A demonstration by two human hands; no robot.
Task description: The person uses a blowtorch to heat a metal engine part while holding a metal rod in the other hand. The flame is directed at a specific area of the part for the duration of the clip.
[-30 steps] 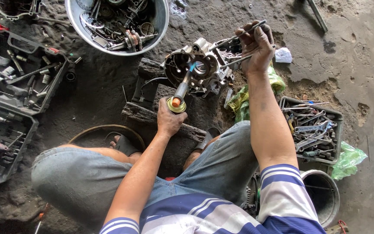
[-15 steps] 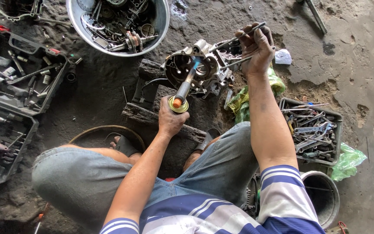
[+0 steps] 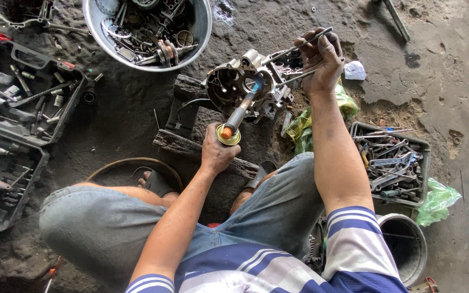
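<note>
The grey engine casing (image 3: 248,87) rests on wooden blocks (image 3: 191,138) on the dirt floor, straight ahead of the knees; the left hand (image 3: 217,152) is wrapped around a torch canister (image 3: 228,134), its nozzle (image 3: 245,103) running up and right into the casing's round bore; the right hand (image 3: 321,59), at the casing's right edge and nearer to it, pinches two thin metal rods (image 3: 299,46) slanting left toward the housing.
</note>
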